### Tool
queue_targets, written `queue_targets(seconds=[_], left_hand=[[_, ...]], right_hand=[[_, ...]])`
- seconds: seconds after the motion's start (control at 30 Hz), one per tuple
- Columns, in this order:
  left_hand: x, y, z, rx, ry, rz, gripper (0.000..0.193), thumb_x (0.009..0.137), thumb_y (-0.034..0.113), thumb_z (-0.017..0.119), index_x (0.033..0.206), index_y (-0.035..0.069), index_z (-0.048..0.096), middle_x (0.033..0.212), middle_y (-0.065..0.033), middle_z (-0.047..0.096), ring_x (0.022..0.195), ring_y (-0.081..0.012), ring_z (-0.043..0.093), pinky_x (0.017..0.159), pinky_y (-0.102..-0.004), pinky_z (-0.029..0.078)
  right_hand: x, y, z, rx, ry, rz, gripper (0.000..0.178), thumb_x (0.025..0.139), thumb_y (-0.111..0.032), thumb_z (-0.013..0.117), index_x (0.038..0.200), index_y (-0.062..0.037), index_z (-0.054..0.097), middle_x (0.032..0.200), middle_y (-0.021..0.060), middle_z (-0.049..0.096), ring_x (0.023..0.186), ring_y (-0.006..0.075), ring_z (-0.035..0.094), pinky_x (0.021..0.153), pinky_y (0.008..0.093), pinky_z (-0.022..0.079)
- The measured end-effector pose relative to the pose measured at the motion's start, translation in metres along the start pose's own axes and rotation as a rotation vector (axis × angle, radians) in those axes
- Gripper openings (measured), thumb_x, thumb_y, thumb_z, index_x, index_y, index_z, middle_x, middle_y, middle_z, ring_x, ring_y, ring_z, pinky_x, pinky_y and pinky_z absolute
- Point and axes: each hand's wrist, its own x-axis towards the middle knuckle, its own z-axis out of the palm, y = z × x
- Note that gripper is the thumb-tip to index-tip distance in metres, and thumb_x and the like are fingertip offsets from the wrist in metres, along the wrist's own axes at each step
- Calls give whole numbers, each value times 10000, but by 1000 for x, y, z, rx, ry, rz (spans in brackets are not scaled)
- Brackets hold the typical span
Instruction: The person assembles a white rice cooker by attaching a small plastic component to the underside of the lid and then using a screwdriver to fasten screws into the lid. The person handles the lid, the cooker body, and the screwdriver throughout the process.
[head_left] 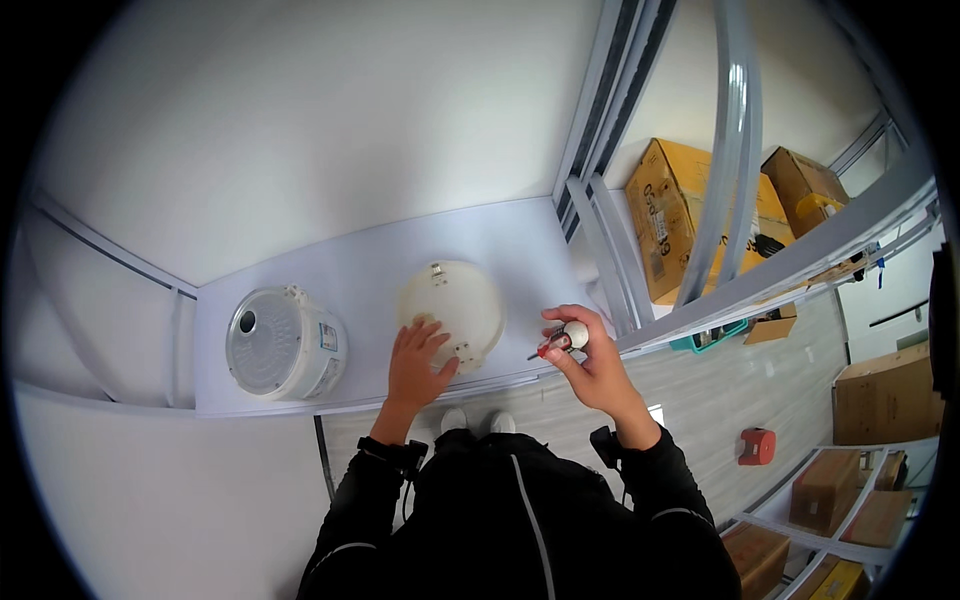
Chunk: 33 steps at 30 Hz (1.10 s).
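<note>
— so, where are your hands at this moment?

— my left hand (418,352) lies flat on the round cream-coloured lid (452,309), on its side nearest to me. the fingers (412,330) are spread a little and pressed down on it. the lid rests upside down near the front edge of the white counter (370,265), about in the middle.

— and the other hand?

— my right hand (588,358) is raised over the right end of the counter, close to the front edge. it pinches a screwdriver with a red handle (556,342); the thumb and the first fingers are closed around it. the tip is too small, i cannot tell where it points exactly.

— does the screwdriver touch the lid?

— no, it is just beside the lid, to the right, and apart from it.

— what else is on the counter?

— a white rice cooker body (284,343) lies on its side near the left end, the round bottom turned toward me. it is well apart from my left hand. behind the counter, on the right, some brown cardboard boxes (672,208) stand on the floor.
</note>
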Motion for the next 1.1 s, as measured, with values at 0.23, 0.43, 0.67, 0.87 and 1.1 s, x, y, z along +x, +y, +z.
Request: queue_targets(seconds=[0.23,0.43,0.67,0.87,1.1], left_hand=[[12,-1,4,3,-130,147,570,831,507,827,1250,128,759,1433,-22,678,1493,-318,485,1307,-582,213],[19,-6,2,3,-215,210,658,755,579,866,1248,156,765,1408,1,674,1474,-288,500,1307,-610,174],[20,-14,11,4,-224,253,671,710,585,893,1235,185,773,1397,24,648,1448,-270,501,1294,-581,224],[23,-21,8,-45,-178,288,679,681,575,914,1213,176,778,1377,24,657,1411,-273,523,1230,-548,321],[28,-22,2,-78,-225,289,691,664,576,923,1214,181,782,1399,18,669,1401,-281,536,1195,-504,367]], right_hand=[[29,24,55,61,-14,-213,498,951,-20,786,1365,-77,515,1306,172,613,1182,288,688,968,379,576],[34,43,77,-48,-56,-207,445,959,-43,782,1324,-78,530,1234,157,614,1093,298,659,935,397,549],[28,55,88,-73,-4,-137,428,966,-50,778,1313,-74,529,1207,144,625,1082,293,651,927,392,533],[27,64,96,-58,28,-121,450,960,-44,785,1321,-77,518,1208,141,625,1083,296,646,927,396,530],[34,47,97,-310,64,-234,454,887,-133,868,1230,-73,577,1168,155,614,1020,322,656,862,390,550]])
